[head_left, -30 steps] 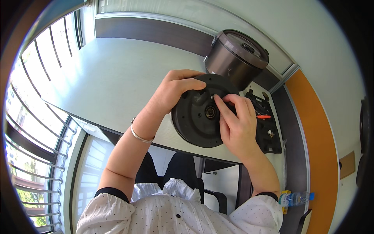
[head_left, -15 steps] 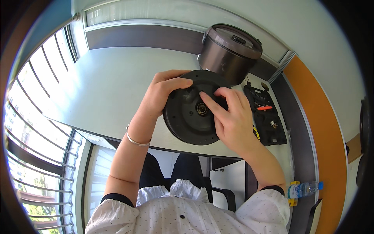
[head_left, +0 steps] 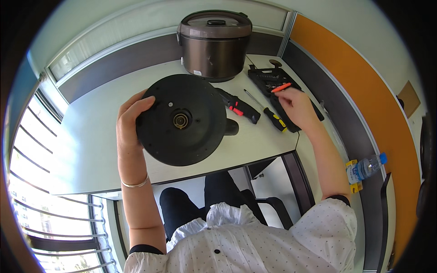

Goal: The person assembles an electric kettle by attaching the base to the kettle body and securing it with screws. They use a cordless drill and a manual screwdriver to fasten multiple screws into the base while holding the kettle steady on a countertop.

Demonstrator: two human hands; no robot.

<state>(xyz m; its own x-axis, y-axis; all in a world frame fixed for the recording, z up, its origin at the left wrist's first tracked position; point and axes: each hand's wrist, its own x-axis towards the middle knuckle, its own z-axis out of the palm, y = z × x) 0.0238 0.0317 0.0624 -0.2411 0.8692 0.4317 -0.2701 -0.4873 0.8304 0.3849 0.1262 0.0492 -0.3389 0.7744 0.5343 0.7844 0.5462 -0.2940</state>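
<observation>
My left hand (head_left: 132,120) grips the left rim of a black round base (head_left: 182,145), its thumb on the near face. Brass rings (head_left: 180,120) sit in a recess at its centre, with a silver screw (head_left: 170,104) above them; a handle (head_left: 232,128) juts out behind, as on an upturned electric kettle. My right hand (head_left: 293,105) is over the open black tool case (head_left: 266,75), fingers drawn together right beside an orange-red stick-shaped tool (head_left: 281,87). Anything pinched in those fingertips is too small to make out.
Between the kettle and case lie a black-and-red power screwdriver (head_left: 241,109) and a yellow-and-black screwdriver (head_left: 275,119). A brown rice cooker (head_left: 214,54) stands at the back of the white table (head_left: 100,123). A water bottle (head_left: 366,167) lies at the right.
My right hand has left the black base and reached right to the tool case. My left hand alone now holds the base, farther left. The view has turned toward the right.
</observation>
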